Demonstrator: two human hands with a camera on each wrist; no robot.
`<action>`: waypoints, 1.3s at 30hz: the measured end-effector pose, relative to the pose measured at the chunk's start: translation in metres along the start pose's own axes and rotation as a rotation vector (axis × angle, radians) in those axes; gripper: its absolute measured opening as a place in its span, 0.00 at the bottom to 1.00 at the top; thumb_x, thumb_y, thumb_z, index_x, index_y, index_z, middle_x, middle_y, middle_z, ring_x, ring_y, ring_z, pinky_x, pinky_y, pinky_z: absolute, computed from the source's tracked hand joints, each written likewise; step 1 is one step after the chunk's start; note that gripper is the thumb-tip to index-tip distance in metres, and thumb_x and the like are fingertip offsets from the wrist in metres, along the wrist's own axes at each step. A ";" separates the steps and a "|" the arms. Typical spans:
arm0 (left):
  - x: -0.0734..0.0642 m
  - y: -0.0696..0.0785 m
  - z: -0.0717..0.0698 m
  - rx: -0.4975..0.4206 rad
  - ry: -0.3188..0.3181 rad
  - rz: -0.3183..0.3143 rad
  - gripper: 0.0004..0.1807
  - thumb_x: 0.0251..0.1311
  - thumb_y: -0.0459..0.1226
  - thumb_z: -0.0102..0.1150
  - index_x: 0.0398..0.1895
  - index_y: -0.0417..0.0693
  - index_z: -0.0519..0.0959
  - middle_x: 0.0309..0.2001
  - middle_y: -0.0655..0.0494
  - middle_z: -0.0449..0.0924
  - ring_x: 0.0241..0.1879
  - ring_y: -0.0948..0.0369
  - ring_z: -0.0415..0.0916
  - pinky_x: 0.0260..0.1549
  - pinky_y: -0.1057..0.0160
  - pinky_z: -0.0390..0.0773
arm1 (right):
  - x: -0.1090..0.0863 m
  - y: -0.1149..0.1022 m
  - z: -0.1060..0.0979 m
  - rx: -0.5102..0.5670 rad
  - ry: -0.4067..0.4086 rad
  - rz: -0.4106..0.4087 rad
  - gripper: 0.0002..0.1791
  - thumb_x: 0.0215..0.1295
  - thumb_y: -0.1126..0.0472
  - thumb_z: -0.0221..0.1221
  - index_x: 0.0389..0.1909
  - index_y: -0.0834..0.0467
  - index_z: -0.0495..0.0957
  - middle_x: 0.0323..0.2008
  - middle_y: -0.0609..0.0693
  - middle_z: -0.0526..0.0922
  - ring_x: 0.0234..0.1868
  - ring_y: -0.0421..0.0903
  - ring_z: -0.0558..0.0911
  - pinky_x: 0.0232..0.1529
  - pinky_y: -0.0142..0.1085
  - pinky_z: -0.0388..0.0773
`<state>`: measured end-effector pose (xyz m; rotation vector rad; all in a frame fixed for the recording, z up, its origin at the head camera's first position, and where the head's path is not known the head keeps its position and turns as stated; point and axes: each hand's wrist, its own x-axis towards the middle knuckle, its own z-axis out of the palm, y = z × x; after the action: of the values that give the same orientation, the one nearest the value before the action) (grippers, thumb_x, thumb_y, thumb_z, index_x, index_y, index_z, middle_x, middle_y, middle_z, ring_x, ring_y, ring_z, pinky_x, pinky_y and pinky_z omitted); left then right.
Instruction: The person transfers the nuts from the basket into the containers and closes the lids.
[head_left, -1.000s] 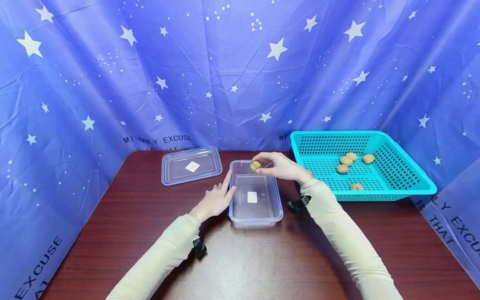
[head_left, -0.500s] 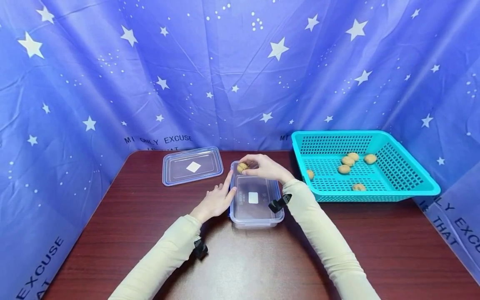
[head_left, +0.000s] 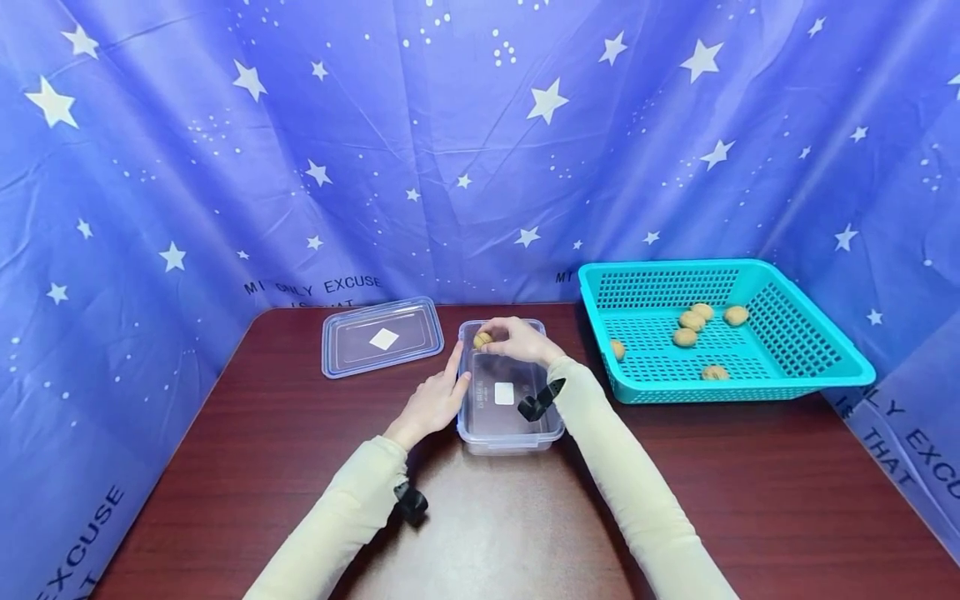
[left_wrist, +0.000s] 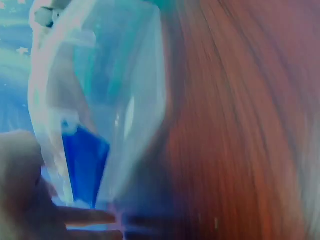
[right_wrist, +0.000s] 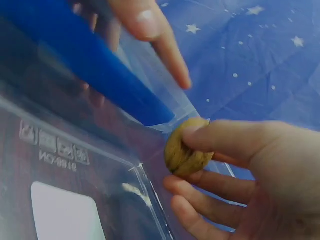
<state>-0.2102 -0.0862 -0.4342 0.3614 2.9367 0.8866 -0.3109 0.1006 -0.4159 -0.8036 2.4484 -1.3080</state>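
A walnut (right_wrist: 182, 150) is pinched between the thumb and fingers of my right hand (head_left: 517, 340), inside the far left corner of a clear plastic box (head_left: 517, 425). Along the box's left rim rests my left hand (head_left: 431, 402), its fingers fairly straight against the wall. In the left wrist view the box's side (left_wrist: 135, 85) and a blue latch (left_wrist: 85, 162) show beside that hand, blurred. A white label (head_left: 504, 393) marks the box floor; no other walnut shows in there.
At the right stands a turquoise basket (head_left: 742, 393) with several walnuts (head_left: 685, 337) in it. A clear lid with a blue rim (head_left: 352, 358) lies back left on the dark red table (head_left: 262, 433). A starry blue curtain (head_left: 420, 125) hangs behind.
My right hand has carried the walnut left across the box and then lowered it into the far left corner. The left hand has stayed at the left rim.
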 end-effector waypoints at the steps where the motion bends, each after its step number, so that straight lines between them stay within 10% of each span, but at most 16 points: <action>1: -0.002 0.002 0.002 -0.020 0.019 0.005 0.33 0.75 0.45 0.38 0.78 0.49 0.45 0.57 0.36 0.74 0.49 0.38 0.76 0.45 0.40 0.74 | 0.001 0.001 0.000 0.009 0.002 0.012 0.15 0.65 0.67 0.61 0.52 0.66 0.77 0.43 0.57 0.81 0.43 0.48 0.78 0.45 0.42 0.77; 8: -0.007 0.010 0.014 -0.097 0.062 -0.001 0.38 0.72 0.44 0.45 0.77 0.40 0.41 0.65 0.35 0.65 0.58 0.40 0.69 0.53 0.41 0.70 | 0.001 0.001 0.001 0.065 0.002 0.023 0.17 0.64 0.69 0.60 0.53 0.69 0.75 0.43 0.59 0.81 0.42 0.48 0.79 0.41 0.41 0.79; 19: -0.003 0.005 0.018 -0.163 0.065 -0.115 0.32 0.73 0.48 0.38 0.78 0.66 0.44 0.59 0.40 0.74 0.53 0.40 0.74 0.45 0.39 0.73 | -0.009 -0.009 -0.008 0.100 0.016 0.066 0.19 0.68 0.63 0.58 0.58 0.65 0.75 0.55 0.60 0.78 0.54 0.54 0.78 0.52 0.43 0.76; 29: -0.002 0.006 0.012 -0.155 0.075 -0.115 0.31 0.74 0.46 0.38 0.78 0.66 0.46 0.55 0.34 0.75 0.50 0.38 0.75 0.42 0.38 0.73 | -0.033 -0.044 -0.032 0.320 -0.016 0.029 0.21 0.69 0.62 0.58 0.60 0.66 0.73 0.55 0.65 0.77 0.57 0.58 0.76 0.56 0.51 0.72; 39: -0.002 0.007 0.013 -0.135 0.073 -0.137 0.30 0.74 0.47 0.36 0.77 0.68 0.46 0.58 0.34 0.73 0.52 0.37 0.73 0.44 0.36 0.72 | -0.061 -0.044 -0.041 0.175 -0.092 -0.004 0.18 0.70 0.59 0.56 0.57 0.63 0.76 0.50 0.55 0.82 0.52 0.52 0.79 0.50 0.47 0.76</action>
<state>-0.2052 -0.0744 -0.4412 0.1209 2.9021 1.0915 -0.2642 0.1439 -0.3586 -0.8044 2.2270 -1.4302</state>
